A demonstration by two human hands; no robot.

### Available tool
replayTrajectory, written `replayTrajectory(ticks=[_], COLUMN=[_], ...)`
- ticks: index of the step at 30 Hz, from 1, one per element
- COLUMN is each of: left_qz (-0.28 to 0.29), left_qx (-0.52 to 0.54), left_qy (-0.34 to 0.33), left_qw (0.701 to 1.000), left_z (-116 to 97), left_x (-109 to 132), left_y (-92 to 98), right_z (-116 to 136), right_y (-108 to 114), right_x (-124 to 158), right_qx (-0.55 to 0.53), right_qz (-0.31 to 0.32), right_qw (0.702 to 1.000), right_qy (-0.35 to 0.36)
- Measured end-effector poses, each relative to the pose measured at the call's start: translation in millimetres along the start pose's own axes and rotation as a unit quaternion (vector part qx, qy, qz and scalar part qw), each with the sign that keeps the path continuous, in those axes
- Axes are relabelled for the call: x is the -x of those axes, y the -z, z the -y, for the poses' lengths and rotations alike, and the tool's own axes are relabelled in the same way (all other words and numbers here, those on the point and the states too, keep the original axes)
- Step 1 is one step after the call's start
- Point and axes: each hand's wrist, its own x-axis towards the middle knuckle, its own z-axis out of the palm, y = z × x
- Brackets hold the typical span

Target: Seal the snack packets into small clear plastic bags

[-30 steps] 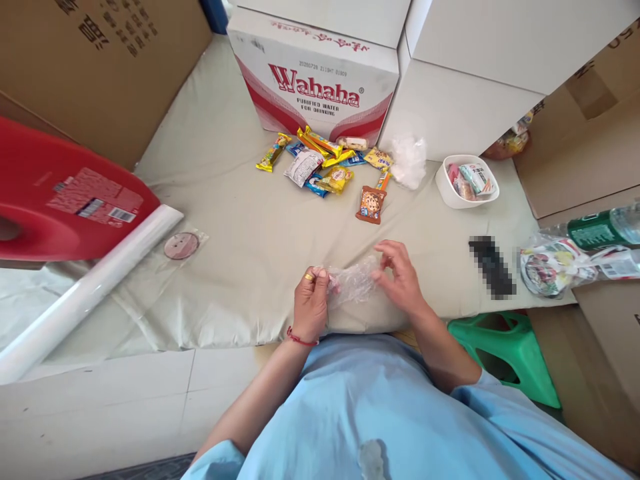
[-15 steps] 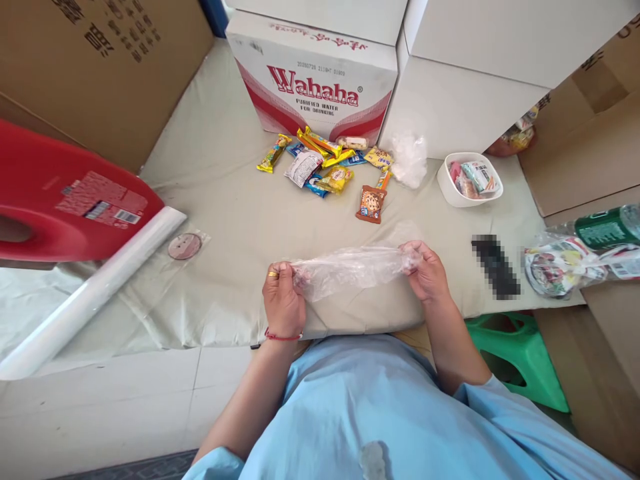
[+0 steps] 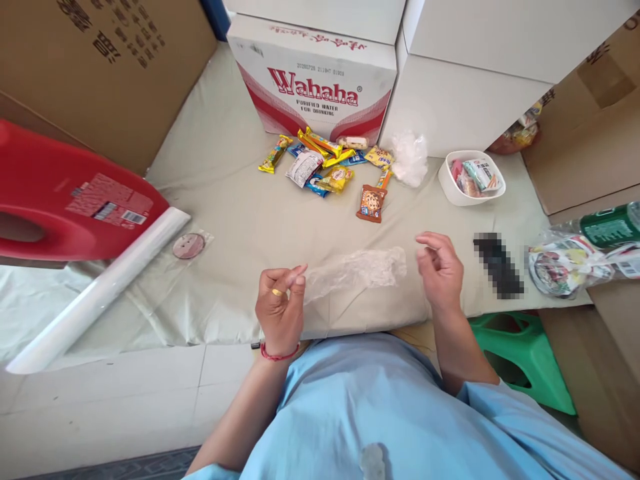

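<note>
Cloth-covered desk (image 3: 240,220), snack packets (image 3: 320,163) at far middle. Head view: clear plastic bag (image 3: 357,275) at near side, long axis left to right, right end pointing slightly far. Left hand (image 3: 280,310): fingers pinching left end. Right hand (image 3: 441,272): fingers loosely curled, bag-free, just beside right end.

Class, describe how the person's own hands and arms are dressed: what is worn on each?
The left hand wears a gold-coloured band ring on one finger and a thin red bracelet at the wrist. The right hand shows no ring or bracelet. Neither is gloved. Both arms emerge from short light-blue fabric sleeves; the forearms are uncovered.
</note>
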Motion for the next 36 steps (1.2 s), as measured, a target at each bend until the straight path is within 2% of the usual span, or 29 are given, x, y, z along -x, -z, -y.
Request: replayTrajectory(ticks=[2, 4, 7, 9, 11, 14, 18, 21, 23, 27, 31, 34, 36], left_qz=[0.04, 0.083, 0.116, 0.109, 0.081, -0.006, -0.123, -0.171, -0.192, -0.194, -0.167, -0.138, -0.129], left_qx=[-0.004, -0.013, -0.025, -0.027, -0.02, -0.008, 0.038, 0.067, 0.1, 0.151, 0.143, 0.063, -0.066], left_qy=[-0.047, -0.087, -0.116, -0.098, -0.051, 0.041, 0.13, 0.183, 0.207, 0.249, 0.284, 0.278, 0.23], left_qw=[0.998, 0.993, 0.986, 0.989, 0.995, 0.999, 0.983, 0.966, 0.954, 0.937, 0.933, 0.948, 0.962], left_z=[-6.1, -9.6, -9.0, -6.2, -3.4, 1.3, 15.5, 29.4, 35.6, 39.6, 44.7, 47.3, 42.8], left_x=[2.1, 3.2, 4.5, 6.3, 8.3, 7.8, -3.3, -14.7, -21.3, -30.8, -33.6, -33.4, -35.7], left_y=[1.5, 4.4, 11.2, 15.9, 19.1, 20.1, 22.2, 30.2, 37.2, 47.3, 49.0, 54.0, 61.5], right_z=[9.6, 9.8, -3.4, -12.8, -17.3, -13.8, -2.1, 1.2, -1.9, -19.7, -39.8, -46.9, -47.7], right_y=[-8.7, -23.8, -48.7, -62.1, -71.7, -78.0, -71.6, -57.9, -46.5, -25.3, -14.2, -10.0, -7.2], right_x=[3.4, 5.6, 5.0, 2.5, -1.3, -8.1, -15.5, -18.6, -19.6, -18.7, -14.3, -11.6, -11.3], right_qx=[0.029, 0.053, 0.083, 0.098, 0.118, 0.122, 0.017, -0.051, -0.063, -0.018, 0.068, 0.119, 0.139], right_qz=[0.084, 0.173, 0.23, 0.247, 0.26, 0.266, 0.197, 0.143, 0.138, 0.186, 0.212, 0.218, 0.223], right_qw=[0.995, 0.982, 0.969, 0.963, 0.957, 0.953, 0.973, 0.98, 0.979, 0.971, 0.964, 0.954, 0.949], right_qy=[0.04, 0.048, 0.042, 0.04, 0.05, 0.083, 0.121, 0.127, 0.138, 0.15, 0.149, 0.167, 0.175])
